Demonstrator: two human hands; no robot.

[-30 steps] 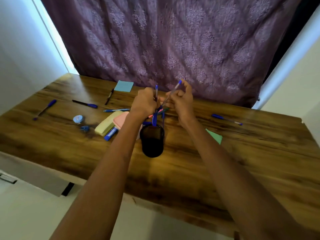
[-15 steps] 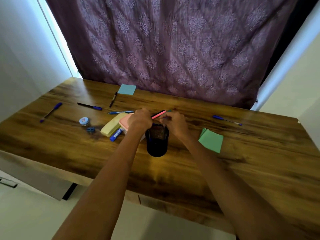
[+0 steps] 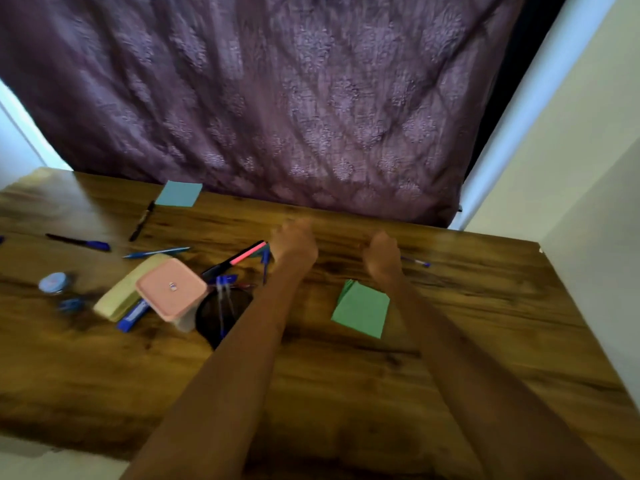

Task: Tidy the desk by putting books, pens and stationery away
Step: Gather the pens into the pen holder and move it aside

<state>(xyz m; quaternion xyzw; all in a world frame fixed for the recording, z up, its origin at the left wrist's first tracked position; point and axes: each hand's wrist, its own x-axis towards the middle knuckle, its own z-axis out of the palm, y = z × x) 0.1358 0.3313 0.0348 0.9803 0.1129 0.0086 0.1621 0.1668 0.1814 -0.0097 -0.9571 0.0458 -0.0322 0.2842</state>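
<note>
Nearest you, left of centre, the black pen cup (image 3: 221, 313) stands with a few blue-capped pens in it, your left forearm crossing its right edge. It looks light and easy to tip, so I would drop pens in gently and not knock the rim. To its right lies a green sticky-note pad (image 3: 362, 313); I judge it soft and light, best pinched by an edge. Left of the cup are a pink box (image 3: 171, 293) and a yellow pad (image 3: 128, 294), touching.

Farther out, your left hand (image 3: 294, 244) and right hand (image 3: 382, 252) hover above the desk (image 3: 485, 341), apart from each other. Both look loosely curled, but they are blurred and I cannot tell whether either holds anything. Just right of your right hand lies a blue pen (image 3: 417, 261): thin, stiff and likely to roll, so take it mid-barrel. A pink-and-black marker (image 3: 239, 259) lies just left of your left hand.

On the far left, more pens lie scattered, and a blue sticky-note pad (image 3: 179, 193) sits at the far edge.
</note>
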